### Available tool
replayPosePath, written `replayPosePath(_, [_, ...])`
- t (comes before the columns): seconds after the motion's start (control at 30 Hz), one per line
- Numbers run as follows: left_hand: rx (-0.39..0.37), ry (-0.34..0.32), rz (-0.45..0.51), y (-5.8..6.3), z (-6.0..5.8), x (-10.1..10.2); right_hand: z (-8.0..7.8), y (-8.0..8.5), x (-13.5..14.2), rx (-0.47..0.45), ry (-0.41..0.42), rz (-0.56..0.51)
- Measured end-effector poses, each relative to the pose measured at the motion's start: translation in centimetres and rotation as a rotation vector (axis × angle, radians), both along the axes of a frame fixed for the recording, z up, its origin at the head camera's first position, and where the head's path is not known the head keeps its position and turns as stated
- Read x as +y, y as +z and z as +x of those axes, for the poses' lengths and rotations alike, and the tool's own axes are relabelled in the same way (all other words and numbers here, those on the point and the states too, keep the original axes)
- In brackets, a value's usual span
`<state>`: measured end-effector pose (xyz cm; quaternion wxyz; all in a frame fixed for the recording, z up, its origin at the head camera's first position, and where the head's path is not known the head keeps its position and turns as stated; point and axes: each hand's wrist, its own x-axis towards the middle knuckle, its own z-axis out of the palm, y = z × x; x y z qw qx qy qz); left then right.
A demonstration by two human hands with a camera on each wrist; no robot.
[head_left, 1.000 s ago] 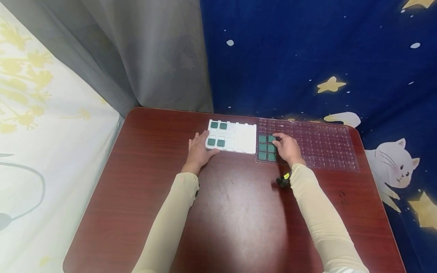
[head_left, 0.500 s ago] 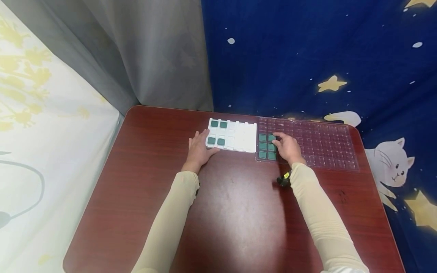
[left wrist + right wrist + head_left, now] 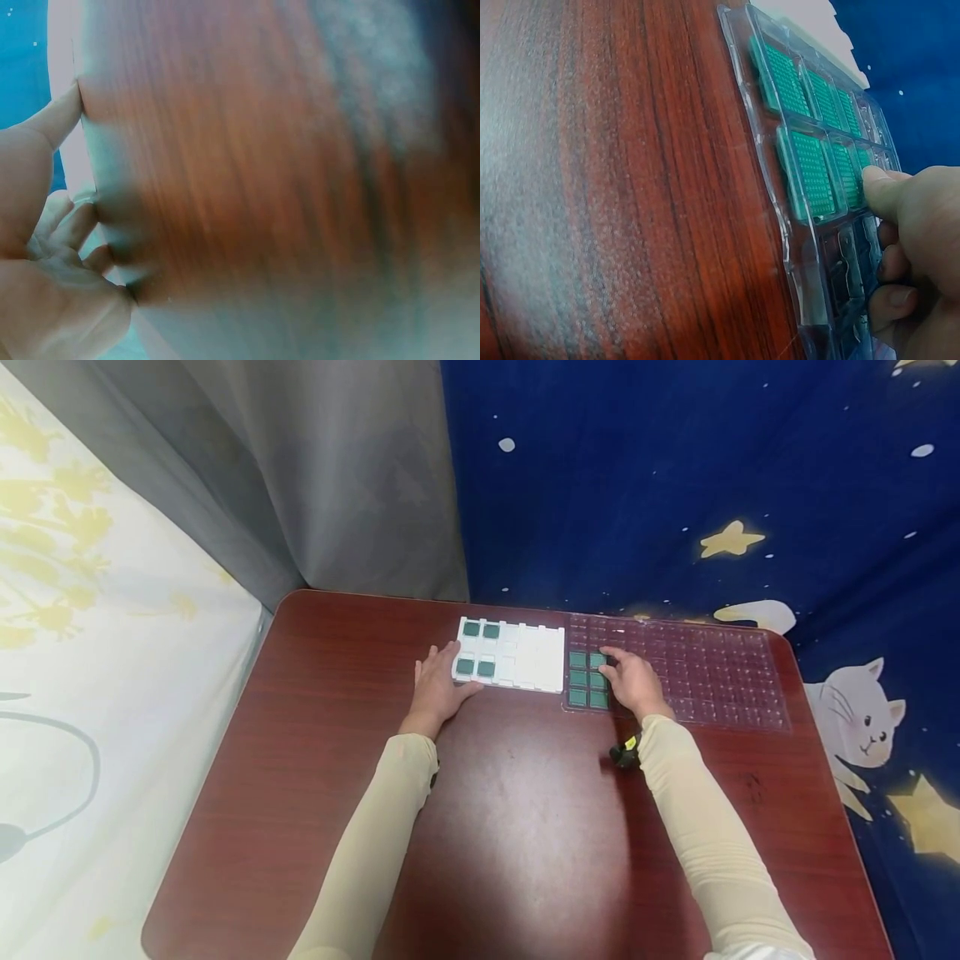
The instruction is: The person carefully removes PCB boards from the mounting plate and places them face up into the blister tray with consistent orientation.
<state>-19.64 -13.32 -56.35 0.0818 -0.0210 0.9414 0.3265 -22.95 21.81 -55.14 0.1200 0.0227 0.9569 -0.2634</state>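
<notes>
My left hand rests on the left end of the white tray, fingers fairly straight and thumb along its near edge. Several green square chips sit in that tray's left pockets. To its right lies a clear plastic blister tray, its left two columns holding several more green chips. With thumb and index finger, my right hand pinches the far right green chip at its pocket. In the right wrist view, a dot grid covers each chip, and the thumb partly hides the pinched one.
Both trays lie near the back edge of the reddish-brown wooden table. A black wrist device with a yellow label hangs under the right wrist. Behind the table hang a grey curtain and a blue starry one.
The head view has tipped slightly, so the table and trays appear a little higher. Both hands keep their places on the trays.
</notes>
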Motion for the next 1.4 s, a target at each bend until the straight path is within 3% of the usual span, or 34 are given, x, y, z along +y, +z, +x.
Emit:
replayPosePath(0.8, [0.005,-0.062,-0.05,-0.2,0.0,-0.2,0.4,0.2,-0.5,0.035,-0.022,-0.024])
replayPosePath(1.2, [-0.023,-0.102,-0.078,0.0,0.2,-0.4,0.3,1.8,-3.6,0.096,0.022,-0.173])
replayPosePath(1.4, [-0.056,-0.111,-0.08,-1.1,-0.2,-0.6,0.1,2.3,-5.9,0.097,0.058,-0.216])
